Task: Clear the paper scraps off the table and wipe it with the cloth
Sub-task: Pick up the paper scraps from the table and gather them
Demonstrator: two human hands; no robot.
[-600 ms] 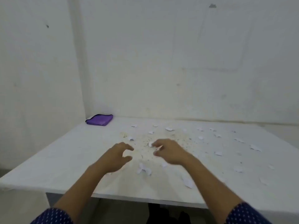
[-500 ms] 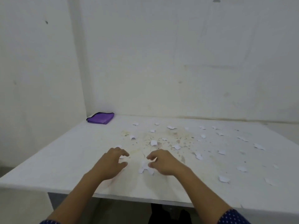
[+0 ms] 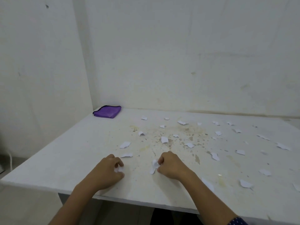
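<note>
two scraps in hand, most of the table left to do

head view: both hands work near the front edge of the white table. the left hand has its fingers curled round a crumpled scrap. the right hand pinches a long scrap between thumb and fingertips, its lower end at the tabletop (touching or just above, hard to say). many paper scraps lie spread over the middle and right of the table, several on brownish stains. the purple cloth sits folded in the far left corner, well apart from both hands. by my reading the clearing is in its early part: most scraps are yet to be gathered, and the wiping is not yet begun.
</note>
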